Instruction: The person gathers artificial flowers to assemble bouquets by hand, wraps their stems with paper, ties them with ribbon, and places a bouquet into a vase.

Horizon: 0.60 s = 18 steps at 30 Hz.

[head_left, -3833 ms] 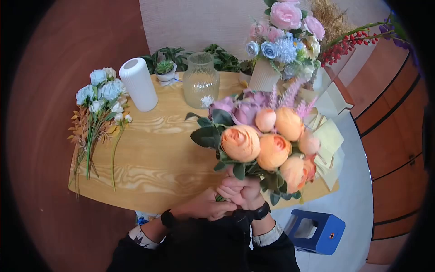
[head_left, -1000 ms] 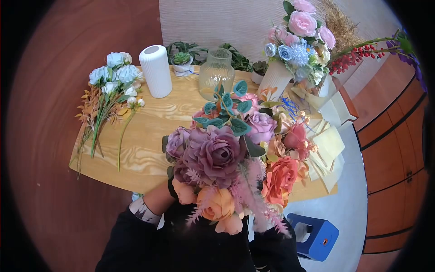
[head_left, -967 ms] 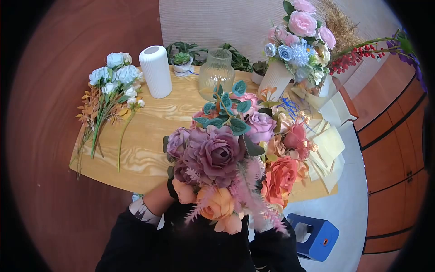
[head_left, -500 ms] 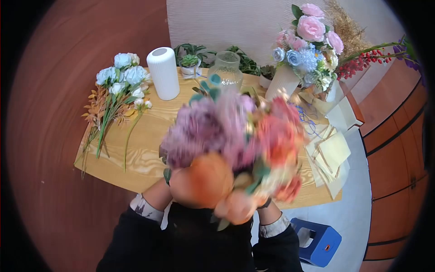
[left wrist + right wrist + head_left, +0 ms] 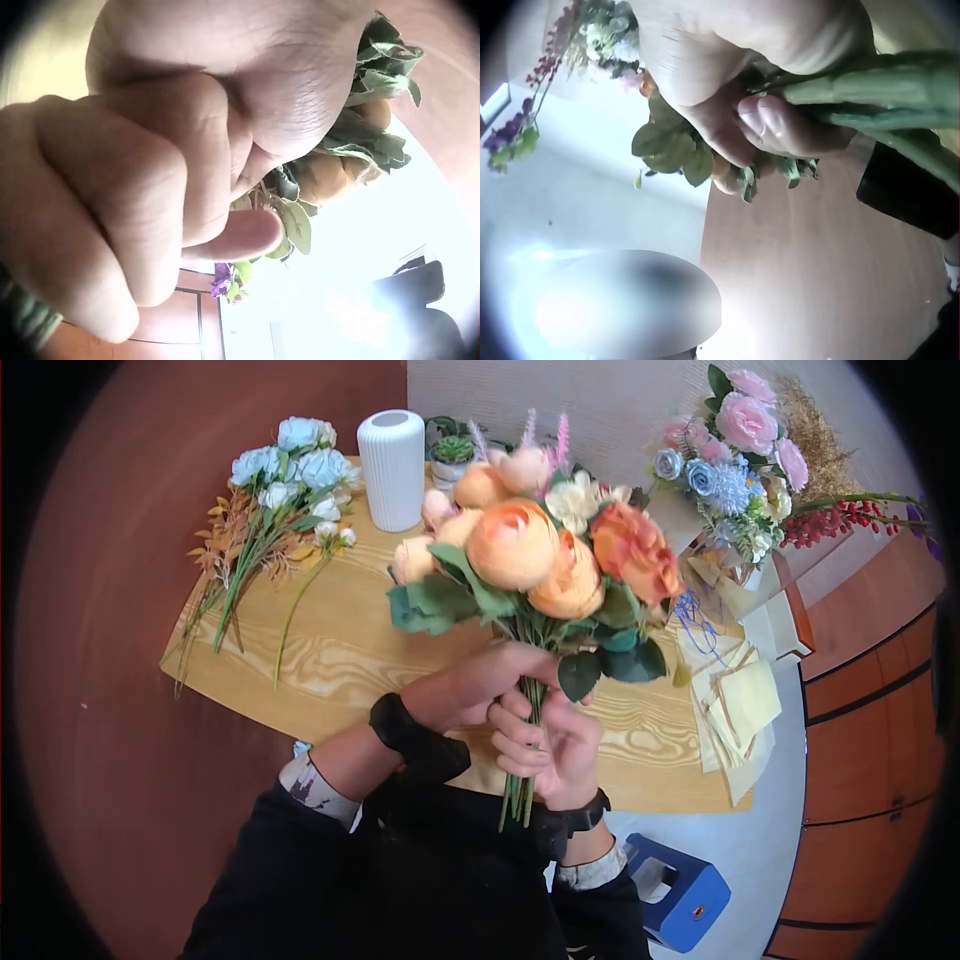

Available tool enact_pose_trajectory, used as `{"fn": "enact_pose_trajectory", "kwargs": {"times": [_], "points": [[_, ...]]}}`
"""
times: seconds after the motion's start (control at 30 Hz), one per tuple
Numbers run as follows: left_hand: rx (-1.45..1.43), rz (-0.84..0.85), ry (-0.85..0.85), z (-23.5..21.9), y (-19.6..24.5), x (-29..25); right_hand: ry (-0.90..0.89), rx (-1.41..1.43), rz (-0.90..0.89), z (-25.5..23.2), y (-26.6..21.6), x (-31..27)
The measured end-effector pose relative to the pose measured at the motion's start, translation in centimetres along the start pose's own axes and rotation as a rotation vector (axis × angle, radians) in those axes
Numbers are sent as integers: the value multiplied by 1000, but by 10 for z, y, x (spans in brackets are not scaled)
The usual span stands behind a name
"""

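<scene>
In the head view, a bouquet (image 5: 515, 545) of orange, peach and cream artificial flowers stands upright over the table, its green stems (image 5: 517, 800) pointing down. My left hand (image 5: 475, 685) grips the stems just below the leaves. Lower down, my right hand (image 5: 560, 755) holds the same stems with curled fingers. The left wrist view shows the curled left hand (image 5: 150, 165) close up, with leaves and orange petals behind it. Thick stems (image 5: 885, 90) pass through the right hand (image 5: 757, 67) in the right wrist view.
Blue and white flowers (image 5: 300, 470) lie on the table's left side, near a white ribbed vase (image 5: 392, 470). Behind are potted plants (image 5: 453, 452). A pink and blue arrangement (image 5: 735, 470) stands back right, above pale wrapping sheets (image 5: 740, 700). A blue stool (image 5: 682, 890) is below right.
The bouquet has turned so that its orange flowers face me and its stems show below. Both hands, hidden behind blooms before, are visible around the stems. The head view has shifted.
</scene>
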<state>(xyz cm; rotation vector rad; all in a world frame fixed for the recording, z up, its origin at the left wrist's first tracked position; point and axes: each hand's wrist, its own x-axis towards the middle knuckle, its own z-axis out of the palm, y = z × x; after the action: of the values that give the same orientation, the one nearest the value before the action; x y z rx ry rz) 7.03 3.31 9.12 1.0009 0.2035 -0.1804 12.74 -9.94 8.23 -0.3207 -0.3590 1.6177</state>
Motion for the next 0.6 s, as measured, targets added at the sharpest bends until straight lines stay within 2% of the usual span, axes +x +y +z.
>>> {"fn": "enact_pose_trajectory", "kwargs": {"times": [0.07, 0.1, 0.13, 0.2, 0.27, 0.33, 0.37, 0.4, 0.43, 0.47, 0.5, 0.53, 0.57, 0.6], "points": [[-138, 17, -125, -8, -4, 8, -100, 216, -142, 3, 9, 1], [-165, 18, -130, -1, 6, 5, -117, 240, -190, 4, 12, -1], [-180, 24, -132, 1, 9, 4, -106, 237, -180, 2, 14, -2], [-172, 151, -222, 2, 10, 4, -140, 337, -133, -1, 14, -5], [-171, 206, -267, 1, 11, 2, -124, 262, -132, -2, 10, -6], [-123, 122, -49, 3, 16, -12, -38, -28, -132, -6, 7, -8], [-122, 120, -55, 3, 13, -9, 7, -172, -185, -6, 9, -8], [-79, 153, 21, 4, 9, -6, 10, -173, -189, -1, 10, -8], [-38, 184, 98, 6, 5, -4, 175, -341, -245, 9, 13, -7], [-38, 178, 95, 11, 2, -3, 343, -506, -298, 14, 16, -6], [-58, 274, 227, 21, 2, -4, 488, -673, -321, 10, 23, -3], [-75, 369, 359, 25, 2, -5, 494, -667, -324, 3, 30, 0], [-54, 235, 168, 2, -2, -8, 550, -858, -448, -6, 37, 3], [-50, 231, 167, 3, -1, -8, 601, -1051, -572, -7, 40, 8]]}}
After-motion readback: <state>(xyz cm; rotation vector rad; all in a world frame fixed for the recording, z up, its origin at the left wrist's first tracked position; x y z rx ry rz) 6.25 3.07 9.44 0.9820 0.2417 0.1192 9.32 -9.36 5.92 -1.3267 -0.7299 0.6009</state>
